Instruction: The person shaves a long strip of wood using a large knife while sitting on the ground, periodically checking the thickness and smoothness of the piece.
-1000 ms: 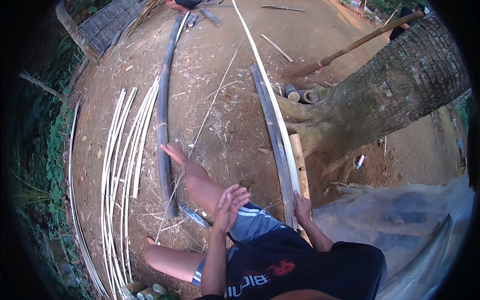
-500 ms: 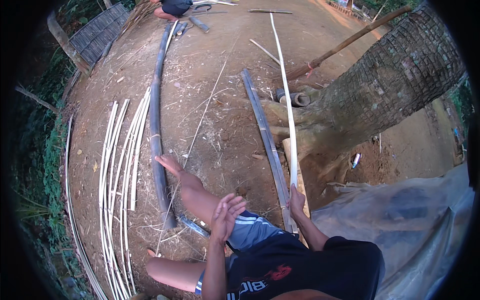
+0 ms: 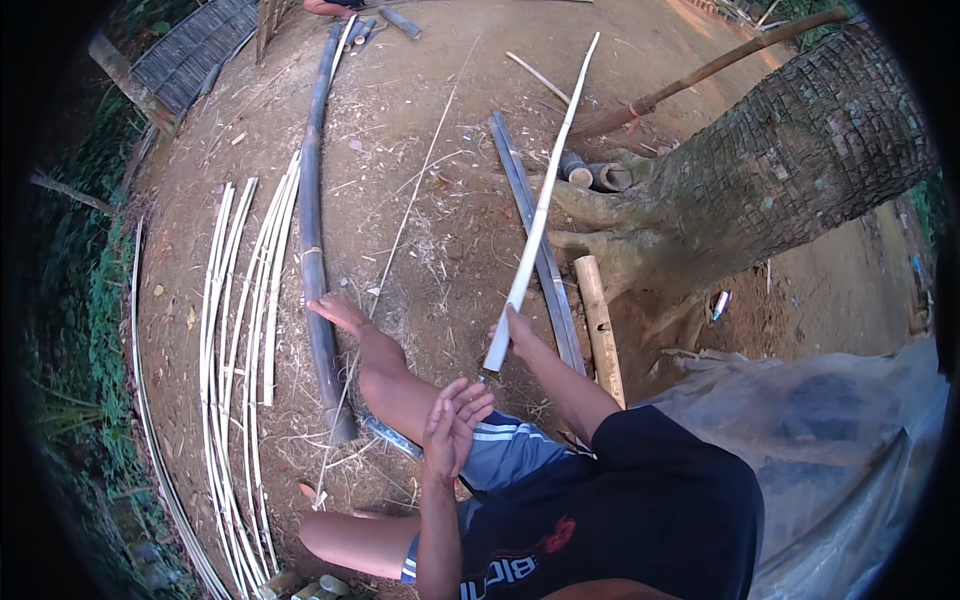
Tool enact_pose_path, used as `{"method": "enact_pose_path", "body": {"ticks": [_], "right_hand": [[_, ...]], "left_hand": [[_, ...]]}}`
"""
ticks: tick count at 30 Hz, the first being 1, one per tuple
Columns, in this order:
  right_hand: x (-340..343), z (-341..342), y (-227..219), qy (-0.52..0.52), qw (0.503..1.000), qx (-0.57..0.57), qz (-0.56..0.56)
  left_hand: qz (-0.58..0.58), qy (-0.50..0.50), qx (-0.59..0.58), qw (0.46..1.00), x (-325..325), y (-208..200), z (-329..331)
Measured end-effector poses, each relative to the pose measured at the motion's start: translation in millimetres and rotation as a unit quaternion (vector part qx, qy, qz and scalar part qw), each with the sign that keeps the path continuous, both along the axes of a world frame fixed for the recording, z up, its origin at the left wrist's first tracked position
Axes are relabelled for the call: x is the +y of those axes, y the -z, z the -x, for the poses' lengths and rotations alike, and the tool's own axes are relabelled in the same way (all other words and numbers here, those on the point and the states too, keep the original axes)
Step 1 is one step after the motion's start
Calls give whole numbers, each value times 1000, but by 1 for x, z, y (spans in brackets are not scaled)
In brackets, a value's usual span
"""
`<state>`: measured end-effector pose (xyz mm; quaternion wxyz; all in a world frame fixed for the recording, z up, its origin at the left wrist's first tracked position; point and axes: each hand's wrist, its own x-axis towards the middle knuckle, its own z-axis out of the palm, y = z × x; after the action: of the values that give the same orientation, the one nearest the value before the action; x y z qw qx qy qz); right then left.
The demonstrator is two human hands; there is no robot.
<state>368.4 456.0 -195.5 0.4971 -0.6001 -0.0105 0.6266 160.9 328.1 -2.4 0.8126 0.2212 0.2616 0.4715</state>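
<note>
My right hand (image 3: 513, 330) is closed around a long pale bamboo strip (image 3: 548, 187), near its close end. The strip slants away to the upper right, with its far tip over the dirt. My left hand (image 3: 457, 425) is raised above my thigh, palm showing and fingers apart, with nothing in it. It is a little below the strip's near end and apart from it. Beneath the strip and to its right lies a dark split bamboo length (image 3: 562, 315). My bare foot rests against a long dark bamboo pole (image 3: 312, 210) on the left.
Several pale strips (image 3: 212, 290) lie on the ground at left. A light bamboo piece (image 3: 598, 325) lies right of my arm, near a thick tree trunk (image 3: 770, 190). Clear plastic sheeting (image 3: 800, 430) covers the lower right. Another person's foot (image 3: 335, 9) shows at the top.
My right hand has moved left and forward, carrying the strip off the split bamboo side; its near end now points toward my left hand. My left hand has hardly moved.
</note>
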Motion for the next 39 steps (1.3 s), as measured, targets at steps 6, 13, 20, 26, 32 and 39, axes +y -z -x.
{"method": "enact_pose_path", "body": {"ticks": [6, 13, 20, 26, 32, 39], "right_hand": [[15, 35, 1, -58, 998, 18, -27], [11, 50, 25, -195, 980, 15, 28], [-87, 8, 111, -447, 834, -322, -27], [-207, -54, 145, -695, 595, -404, 13], [-214, -64, 101, -721, 615, -319, 16], [-168, -57, 129, -626, 666, -406, -9]], "left_hand": [[7, 10, -10, 1000, 1, -1, 5], [12, 15, -46, 999, 2, 3, 12], [10, 30, -75, 997, 7, 2, 13], [11, 42, -80, 996, 9, 1, 6], [0, 24, -45, 999, 2, 5, 12], [-14, 16, -57, 998, -4, 7, 2]]}}
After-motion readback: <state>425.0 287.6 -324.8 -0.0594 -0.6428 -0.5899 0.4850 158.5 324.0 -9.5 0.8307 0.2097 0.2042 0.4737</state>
